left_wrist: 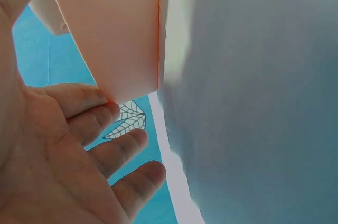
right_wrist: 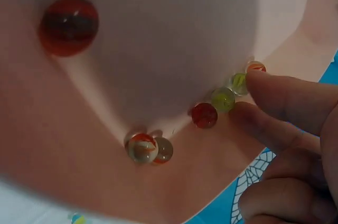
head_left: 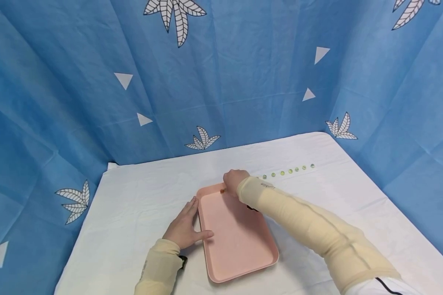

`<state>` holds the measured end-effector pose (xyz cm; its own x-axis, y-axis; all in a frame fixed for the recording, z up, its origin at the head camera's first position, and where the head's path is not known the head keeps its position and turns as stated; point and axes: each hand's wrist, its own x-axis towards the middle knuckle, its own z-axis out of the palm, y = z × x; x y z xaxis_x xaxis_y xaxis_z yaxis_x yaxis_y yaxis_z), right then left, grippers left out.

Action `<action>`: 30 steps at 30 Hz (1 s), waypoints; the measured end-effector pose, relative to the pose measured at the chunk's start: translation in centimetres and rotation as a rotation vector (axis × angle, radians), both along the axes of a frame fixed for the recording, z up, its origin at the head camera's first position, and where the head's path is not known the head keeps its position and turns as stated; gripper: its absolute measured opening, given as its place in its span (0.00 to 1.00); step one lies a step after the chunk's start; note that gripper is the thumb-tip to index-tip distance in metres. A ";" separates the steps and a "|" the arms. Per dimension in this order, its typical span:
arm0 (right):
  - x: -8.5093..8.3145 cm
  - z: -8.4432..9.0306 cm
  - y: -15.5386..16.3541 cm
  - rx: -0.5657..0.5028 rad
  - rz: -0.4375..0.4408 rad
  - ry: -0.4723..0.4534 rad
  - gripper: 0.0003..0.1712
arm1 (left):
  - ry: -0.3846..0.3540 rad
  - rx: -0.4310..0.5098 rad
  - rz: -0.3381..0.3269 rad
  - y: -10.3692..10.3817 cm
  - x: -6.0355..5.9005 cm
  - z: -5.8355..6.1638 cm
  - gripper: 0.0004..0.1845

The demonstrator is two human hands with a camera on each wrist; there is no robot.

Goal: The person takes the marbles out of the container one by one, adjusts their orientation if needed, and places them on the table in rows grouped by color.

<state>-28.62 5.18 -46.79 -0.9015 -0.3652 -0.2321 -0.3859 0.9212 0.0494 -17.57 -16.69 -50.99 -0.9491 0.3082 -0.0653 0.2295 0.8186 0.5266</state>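
Observation:
A pink tray (head_left: 238,246) lies on the white cloth. My left hand (head_left: 182,227) rests at its left side, thumb over the rim, other fingers loosely straight along the outer wall. Over the tray's far end reaches my right hand (head_left: 235,179). In the right wrist view its thumb and forefinger are parted at a yellow-green marble (right_wrist: 239,83), its other fingers curled. Beside that lie another yellow-green marble (right_wrist: 223,99), a red marble (right_wrist: 204,115) and an orange-streaked marble (right_wrist: 256,66). A dark-banded red marble (right_wrist: 68,26) and an orange-white marble (right_wrist: 142,148) sit farther along.
A row of several yellow-green and bluish marbles (head_left: 282,173) runs across the cloth right of the tray's far end. White cloth (head_left: 133,213) covers the table. Blue patterned curtains (head_left: 258,82) hang behind it and at both sides.

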 end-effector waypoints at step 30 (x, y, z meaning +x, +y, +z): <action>0.0 1.0 0.7 -0.071 -0.020 -0.006 0.05 | 0.012 -0.004 -0.004 -0.1 -0.2 -0.3 0.66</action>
<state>-28.66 5.92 -45.80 -0.9074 -0.3632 -0.2113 -0.3677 0.9297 -0.0188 -17.78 -16.77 -51.24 -0.9486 0.3116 -0.0546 0.2393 0.8195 0.5207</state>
